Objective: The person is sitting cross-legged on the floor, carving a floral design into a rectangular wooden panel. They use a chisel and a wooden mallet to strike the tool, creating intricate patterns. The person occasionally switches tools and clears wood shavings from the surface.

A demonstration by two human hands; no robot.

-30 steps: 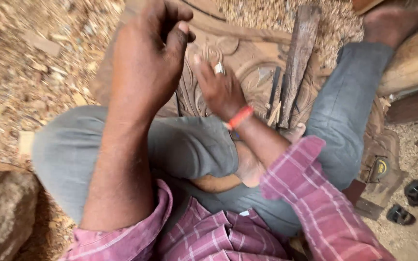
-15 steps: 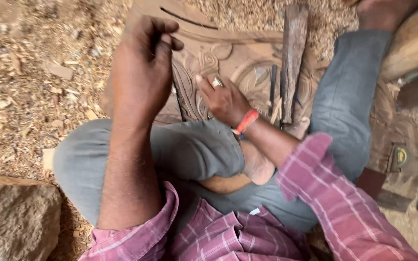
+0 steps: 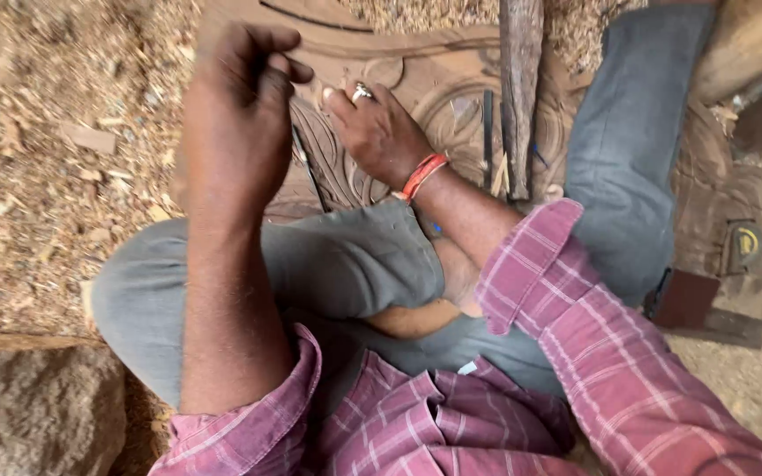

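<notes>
My left hand (image 3: 238,119) is raised over the left end of a carved wooden panel (image 3: 451,97), its fingers curled tight against the thumb. A thin dark tool (image 3: 310,174) runs out from under it across the leaf carving; I cannot tell whether the hand holds it. My right hand (image 3: 379,132), with a ring and an orange wristband, rests on the carving just right of the left hand with its fingers bent down. What lies under them is hidden. My grey-trousered legs (image 3: 346,264) fold over the panel.
A long wooden stick (image 3: 520,88) and thin dark chisels (image 3: 488,132) lie on the panel to the right. Wood chips (image 3: 46,176) cover the ground at left. A rough stone block (image 3: 37,414) sits at lower left, a timber beam (image 3: 751,40) at upper right.
The view has drifted. My left hand stays curled and has sunk slightly; my right hand has slid a little up the carving, closer to the left hand.
</notes>
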